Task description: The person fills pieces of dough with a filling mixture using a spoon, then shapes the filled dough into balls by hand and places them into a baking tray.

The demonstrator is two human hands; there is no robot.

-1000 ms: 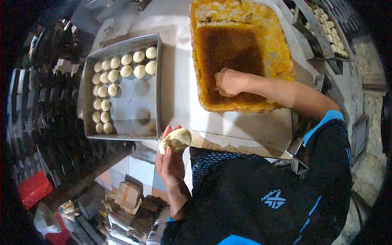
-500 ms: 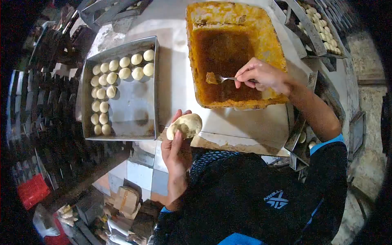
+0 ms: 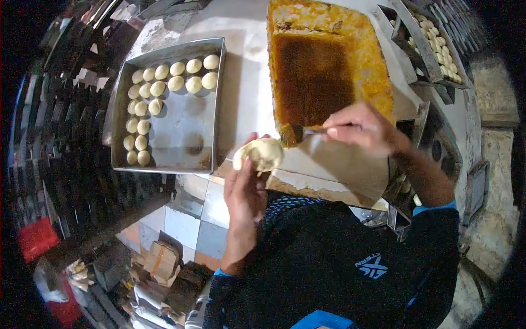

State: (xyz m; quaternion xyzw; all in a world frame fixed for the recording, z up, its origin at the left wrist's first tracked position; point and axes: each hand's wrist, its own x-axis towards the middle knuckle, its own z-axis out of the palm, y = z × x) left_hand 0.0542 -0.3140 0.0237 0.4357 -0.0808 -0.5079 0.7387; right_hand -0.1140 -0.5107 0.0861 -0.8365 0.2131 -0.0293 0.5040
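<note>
A flattened piece of pale dough [image 3: 262,154] lies in my left hand [image 3: 243,192], thumb on its near face and fingers behind. My right hand [image 3: 361,130] grips a fork [image 3: 312,131] by its handle, slightly smeared by motion. On the fork's end sits a lump of brown-orange filling [image 3: 289,135], close to the dough's right edge. Behind it stands a rectangular tub [image 3: 378,93], its walls coated with orange-brown paste. To the left, a metal tray [image 3: 192,126] bears rows of round dough balls [image 3: 176,83] along its left and far sides.
Trays of more dough balls [image 3: 438,46] stand at the far right. Dark metal trays [image 3: 433,142] sit beside my right forearm. On the tiled floor at lower left lies a cardboard piece [image 3: 163,261], near a red object [image 3: 37,239].
My right hand has brought the fork with its filling from over the tub toward the dough. My left hand sits slightly farther right and higher in view. The whole view has shifted a little.
</note>
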